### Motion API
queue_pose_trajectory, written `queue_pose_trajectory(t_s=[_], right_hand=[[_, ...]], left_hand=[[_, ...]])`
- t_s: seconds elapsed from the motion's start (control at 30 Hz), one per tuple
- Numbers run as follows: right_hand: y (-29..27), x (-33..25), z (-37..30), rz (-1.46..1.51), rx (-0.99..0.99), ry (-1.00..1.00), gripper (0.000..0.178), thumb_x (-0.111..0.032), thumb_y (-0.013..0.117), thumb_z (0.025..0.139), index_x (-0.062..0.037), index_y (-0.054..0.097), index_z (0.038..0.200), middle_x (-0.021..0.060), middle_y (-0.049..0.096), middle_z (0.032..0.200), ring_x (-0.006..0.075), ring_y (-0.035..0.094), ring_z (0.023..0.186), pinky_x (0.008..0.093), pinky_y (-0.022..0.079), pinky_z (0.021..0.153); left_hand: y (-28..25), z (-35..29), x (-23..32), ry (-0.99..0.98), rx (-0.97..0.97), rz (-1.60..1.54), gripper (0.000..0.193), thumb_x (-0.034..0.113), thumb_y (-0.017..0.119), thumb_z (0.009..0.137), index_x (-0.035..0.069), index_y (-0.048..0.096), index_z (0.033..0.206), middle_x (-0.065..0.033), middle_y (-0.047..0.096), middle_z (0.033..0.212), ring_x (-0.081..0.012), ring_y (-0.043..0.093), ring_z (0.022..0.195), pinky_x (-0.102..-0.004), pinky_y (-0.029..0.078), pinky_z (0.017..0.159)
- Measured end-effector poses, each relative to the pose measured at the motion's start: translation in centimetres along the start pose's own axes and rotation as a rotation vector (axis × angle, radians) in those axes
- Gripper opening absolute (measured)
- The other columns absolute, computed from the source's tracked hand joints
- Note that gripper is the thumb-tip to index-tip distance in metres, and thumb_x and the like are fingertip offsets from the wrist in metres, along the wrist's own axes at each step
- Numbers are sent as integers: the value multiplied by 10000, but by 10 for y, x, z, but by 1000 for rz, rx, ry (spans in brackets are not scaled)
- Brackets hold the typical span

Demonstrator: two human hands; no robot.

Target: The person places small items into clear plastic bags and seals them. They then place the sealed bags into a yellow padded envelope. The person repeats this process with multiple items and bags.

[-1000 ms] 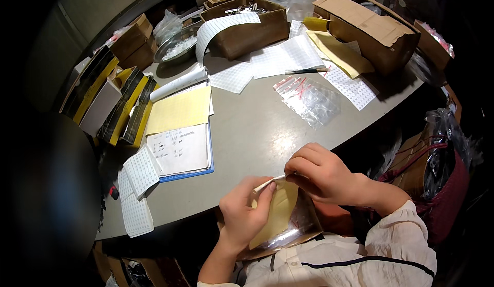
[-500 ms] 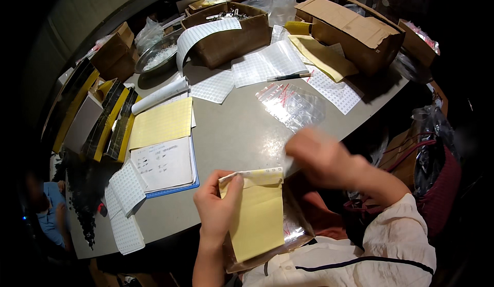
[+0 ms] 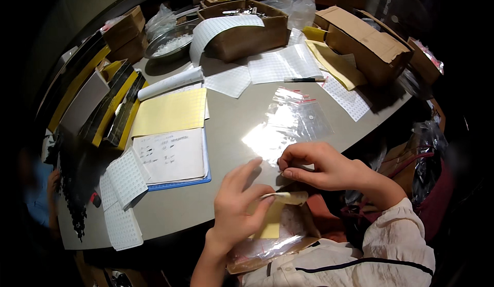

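My left hand (image 3: 239,210) grips a yellow label sheet (image 3: 290,198) at its folded edge, low over the table's front edge. Its upper fingers stretch toward the clear zip bags (image 3: 303,120), which have red strips and lie in glare on the table. My right hand (image 3: 321,166) is closed at the near end of these bags, thumb against curled fingers. Whatever it pinches is too small to make out. Below the left hand, an open carton (image 3: 313,224) on my lap contains clear plastic bags; part of the yellow sheet hangs over it.
An open notebook on a blue clipboard (image 3: 180,185) lies left, with white label sheets (image 3: 123,230) beside it. Two pens (image 3: 303,80) lie beyond the bags. Cardboard boxes (image 3: 360,40) and a metal bowl (image 3: 159,55) line the back. A person's arm (image 3: 53,186) shows far left.
My right hand has come down and left to the bags' near end. The left hand has moved right and tilted the yellow sheet, its upper fingers now stretched out. The view has shifted slightly.
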State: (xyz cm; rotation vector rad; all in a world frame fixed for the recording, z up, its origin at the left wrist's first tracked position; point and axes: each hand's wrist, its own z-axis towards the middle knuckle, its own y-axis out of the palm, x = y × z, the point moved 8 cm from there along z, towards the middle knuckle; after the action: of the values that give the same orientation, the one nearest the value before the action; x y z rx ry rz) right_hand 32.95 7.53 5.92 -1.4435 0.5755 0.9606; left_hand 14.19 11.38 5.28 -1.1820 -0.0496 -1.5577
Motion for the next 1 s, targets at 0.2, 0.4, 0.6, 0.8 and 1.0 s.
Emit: queue_pose_trajectory(t_s=[0.2,0.4,0.6,0.8,1.0], right_hand=[[-18,1,40,-31,-9,87,199,-186,701,968,-8,729,1053,138,757,895,240,737,811,377,579,772],[-5,9,67,-577,-99,9,245,-224,737,916,8,693,983,219,710,855,409,687,783,466,541,717],[-27,13,75,-865,0,178,309,-315,778,953,-21,694,998,197,712,814,405,708,797,507,524,698],[-16,27,12,-792,-24,129,384,-317,759,994,-120,739,1324,175,722,835,391,706,757,487,528,671],[-4,9,-4,-517,-80,58,404,-190,756,992,-123,714,1388,122,711,944,290,682,760,406,531,682]], left_hand=[[9,-4,-4,100,-121,84,111,142,808,837,86,760,920,-100,728,1372,-400,566,1373,-515,422,1157],[7,-1,-4,105,-83,81,138,140,830,810,88,788,931,-83,786,1218,-389,622,1329,-518,456,1115],[8,-1,-3,74,-107,73,80,100,765,822,77,740,894,-55,783,1252,-389,598,1327,-547,393,1179],[-7,-7,-8,42,85,100,97,110,794,784,76,760,868,-89,787,1151,-357,637,1302,-514,444,1121],[15,-4,6,189,-103,83,90,107,753,803,51,715,861,-143,737,1327,-338,623,1327,-523,418,1161]])
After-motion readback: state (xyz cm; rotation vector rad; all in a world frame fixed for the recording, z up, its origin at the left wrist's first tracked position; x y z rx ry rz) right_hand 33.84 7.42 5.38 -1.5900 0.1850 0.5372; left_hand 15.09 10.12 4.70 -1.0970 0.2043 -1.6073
